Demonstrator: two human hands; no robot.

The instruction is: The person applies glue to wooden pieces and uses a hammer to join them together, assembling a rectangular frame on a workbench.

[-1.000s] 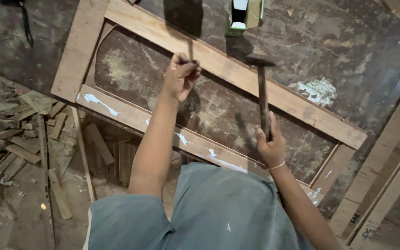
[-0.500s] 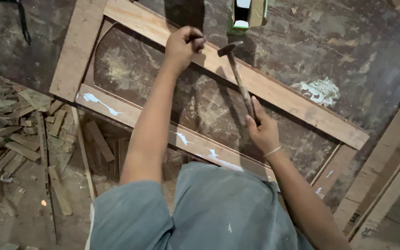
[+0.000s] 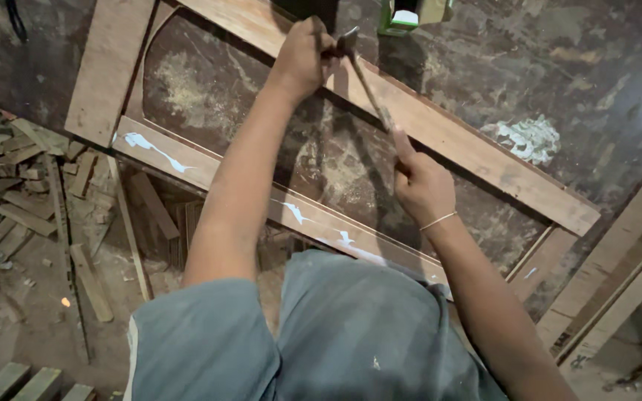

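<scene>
My right hand [image 3: 419, 182] grips the wooden handle of a hammer [image 3: 365, 78], whose metal head is down at the far rail of a wooden frame [image 3: 469, 152], right beside my left hand [image 3: 302, 56]. That left hand is closed, fingers pinched on the rail next to the hammer head; whatever it pinches is too small to see. The frame lies flat on a dark worktop [image 3: 596, 82], its near rail [image 3: 187, 160] streaked with white glue. Both forearms reach out over the frame from my grey shorts.
A green and white tool [image 3: 410, 15] sits at the top edge beyond the frame. Several wood offcuts [image 3: 24, 200] litter the floor at left. Long planks [image 3: 618, 267] lean at the right. A white glue smear [image 3: 533, 137] marks the worktop.
The hammer swung down from upright to strike beside my left hand. The view shifted so the frame and hands sit higher in the picture.
</scene>
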